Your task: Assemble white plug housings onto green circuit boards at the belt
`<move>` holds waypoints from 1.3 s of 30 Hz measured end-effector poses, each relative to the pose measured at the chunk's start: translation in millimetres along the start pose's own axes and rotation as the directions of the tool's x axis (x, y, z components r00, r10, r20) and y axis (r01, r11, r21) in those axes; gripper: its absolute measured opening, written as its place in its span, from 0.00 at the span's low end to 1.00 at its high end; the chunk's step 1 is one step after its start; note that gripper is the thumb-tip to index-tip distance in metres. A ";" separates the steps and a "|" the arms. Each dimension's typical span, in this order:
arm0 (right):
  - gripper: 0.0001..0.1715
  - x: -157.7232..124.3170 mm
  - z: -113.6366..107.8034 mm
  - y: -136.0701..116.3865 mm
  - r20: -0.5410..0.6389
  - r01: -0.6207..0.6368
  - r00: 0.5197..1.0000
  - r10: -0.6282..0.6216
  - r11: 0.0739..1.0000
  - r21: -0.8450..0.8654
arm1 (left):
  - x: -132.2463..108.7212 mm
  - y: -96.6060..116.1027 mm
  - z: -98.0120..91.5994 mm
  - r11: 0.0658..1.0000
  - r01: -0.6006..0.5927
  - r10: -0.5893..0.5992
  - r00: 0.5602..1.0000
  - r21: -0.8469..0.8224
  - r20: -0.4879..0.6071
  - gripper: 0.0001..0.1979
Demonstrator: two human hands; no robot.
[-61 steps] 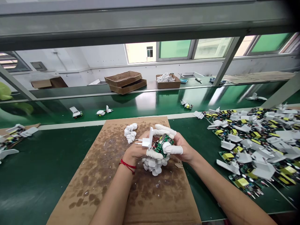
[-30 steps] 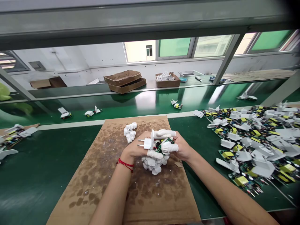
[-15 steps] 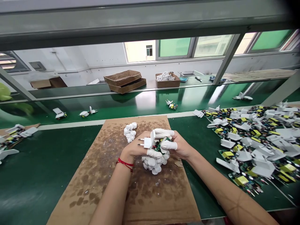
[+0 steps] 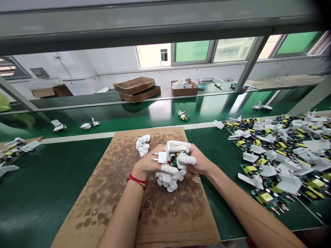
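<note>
Over a stained cardboard sheet point(image 4: 113, 193), my left hand point(image 4: 155, 162) is closed on a circuit board with a white two-pin plug point(image 4: 162, 157), its pins pointing left. My right hand point(image 4: 192, 159), with white finger covers on, grips the right side of the same green circuit board point(image 4: 176, 161). Directly beneath the hands lies a pile of small white pieces point(image 4: 170, 181). A smaller white cluster point(image 4: 143, 144) rests on the cardboard beyond my left hand.
Many plug boards point(image 4: 281, 155) cover the right side of the green table. Several units, one a plug board point(image 4: 184, 115), lie on the green strip behind. Farther back stand cardboard trays point(image 4: 137, 86) and a box of white pieces point(image 4: 184, 88). A slanted post point(image 4: 252, 63) rises at right.
The units on the green strip at the back have shifted left. Both hands keep their hold on the plug board, almost unmoved.
</note>
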State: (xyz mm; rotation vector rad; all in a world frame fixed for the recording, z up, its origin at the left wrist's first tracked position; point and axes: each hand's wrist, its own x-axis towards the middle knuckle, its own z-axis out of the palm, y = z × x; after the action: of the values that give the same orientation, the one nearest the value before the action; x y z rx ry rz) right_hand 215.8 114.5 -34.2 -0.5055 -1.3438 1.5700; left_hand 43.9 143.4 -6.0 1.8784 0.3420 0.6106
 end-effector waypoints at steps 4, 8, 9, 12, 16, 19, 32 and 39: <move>0.29 -0.2 -2.0 2.5 -0.020 -0.040 0.999 0.039 0.999 -0.022 | 4.1 7.9 1.1 0.999 -0.037 0.037 0.999 0.022 0.008 0.33; 0.32 -0.4 1.3 1.3 -0.066 -0.067 0.996 0.065 0.997 -0.030 | 2.3 7.1 4.6 0.999 -0.014 0.012 0.999 -0.046 -0.050 0.32; 0.33 0.0 2.8 0.1 -0.088 -0.052 0.995 0.052 0.999 -0.008 | 1.6 5.1 6.2 0.997 0.006 -0.013 0.997 -0.079 -0.080 0.32; 0.35 2.7 5.6 -3.7 -0.216 0.016 0.976 -0.005 0.999 0.051 | 1.3 -2.3 11.9 0.980 0.030 -0.070 0.978 -0.196 -0.198 0.32; 0.27 7.3 3.2 -1.3 -0.402 0.109 0.906 -0.133 0.991 -0.083 | 5.0 -7.3 18.7 0.952 -0.076 -0.034 0.936 -0.296 -0.350 0.32; 0.26 8.4 2.1 5.9 -0.363 0.098 0.919 -0.156 0.980 -0.174 | 8.1 -1.2 22.2 0.951 -0.088 -0.031 0.926 -0.295 -0.375 0.32; 0.27 7.2 9.1 -0.1 -0.326 0.086 0.938 -0.122 0.989 -0.122 | 9.0 8.5 20.2 0.970 -0.097 0.031 0.959 -0.222 -0.282 0.25; 0.28 7.7 9.0 1.2 -0.333 0.089 0.936 -0.119 0.991 -0.105 | 7.7 4.8 18.2 0.975 -0.054 -0.016 0.950 -0.214 -0.312 0.31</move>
State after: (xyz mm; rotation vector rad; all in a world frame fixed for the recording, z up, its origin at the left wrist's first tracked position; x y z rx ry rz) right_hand 204.7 116.6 -30.5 -0.7124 -1.1577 1.2726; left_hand 60.2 131.3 -4.9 1.5737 0.4426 0.9252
